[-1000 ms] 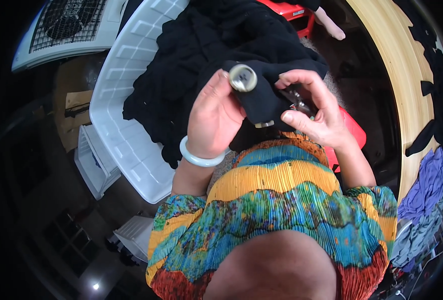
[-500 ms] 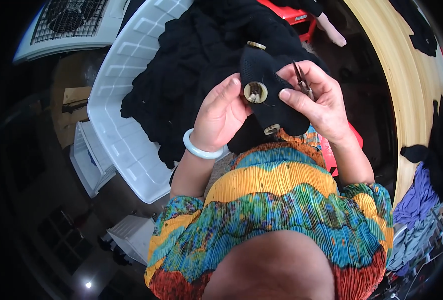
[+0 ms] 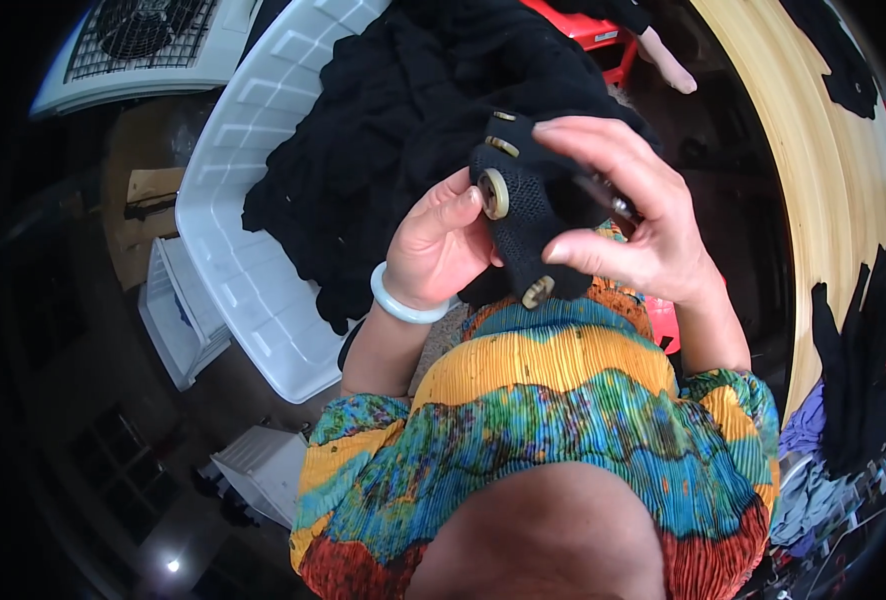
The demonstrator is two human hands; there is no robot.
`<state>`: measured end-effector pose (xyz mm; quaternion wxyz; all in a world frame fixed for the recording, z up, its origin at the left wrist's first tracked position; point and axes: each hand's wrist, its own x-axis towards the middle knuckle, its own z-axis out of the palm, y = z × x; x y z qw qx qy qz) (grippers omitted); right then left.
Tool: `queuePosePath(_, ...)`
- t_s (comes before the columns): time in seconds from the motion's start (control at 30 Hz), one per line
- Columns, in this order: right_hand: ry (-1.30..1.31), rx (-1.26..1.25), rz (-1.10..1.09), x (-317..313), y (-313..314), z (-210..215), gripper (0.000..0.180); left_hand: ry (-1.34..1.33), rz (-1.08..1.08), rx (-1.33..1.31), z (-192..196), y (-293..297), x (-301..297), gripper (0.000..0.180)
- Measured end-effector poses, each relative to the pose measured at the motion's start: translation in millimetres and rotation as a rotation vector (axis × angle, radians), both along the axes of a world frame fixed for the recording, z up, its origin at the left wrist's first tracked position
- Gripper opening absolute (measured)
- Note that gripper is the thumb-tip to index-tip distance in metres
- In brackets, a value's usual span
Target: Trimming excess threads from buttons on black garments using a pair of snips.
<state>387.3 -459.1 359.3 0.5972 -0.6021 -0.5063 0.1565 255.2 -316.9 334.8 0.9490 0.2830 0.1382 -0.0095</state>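
My left hand (image 3: 435, 245) pinches a black knitted button band (image 3: 525, 210), its thumb at the edge of a large brownish button (image 3: 495, 194). Smaller-looking buttons run along the same band, above and below that one. My right hand (image 3: 648, 215) is at the right of the band, thumb and fingers spread apart. Tucked in that hand is a pair of thread snips (image 3: 618, 203), blurred and partly hidden by the fingers. The rest of the black garment (image 3: 413, 130) lies in folds beyond my hands.
A white plastic bin (image 3: 248, 200) at the left holds the heaped black knitwear. A red stool (image 3: 598, 35) and another person's foot (image 3: 671, 70) are at the far right. A wooden table (image 3: 813, 200) runs down the right side, with black garments (image 3: 858, 370) at its edge.
The band has tilted, turning the large button edge-on and bringing another button into view. My right fingers have come off the fabric and opened. Black garments at the right edge have shifted.
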Motion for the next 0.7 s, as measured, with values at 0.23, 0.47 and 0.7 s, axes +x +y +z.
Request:
queuePosePath(0.23,-0.183,-0.058,-0.092,-7.3,0.0,-6.8,0.03,-0.004,-0.025,-0.083,-0.5,-8.1,5.6,0.026)
queuePosePath(0.47,-0.152,-0.115,-0.015,3.2,-6.0,-7.6,0.029,0.072,-0.044,-0.051,-3.9,-8.5,5.9,0.02)
queuePosePath(0.7,-0.105,-0.055,-0.08,7.7,-6.8,-16.0,0.025,0.036,0.014,0.098,0.5,-13.5,8.0,0.018)
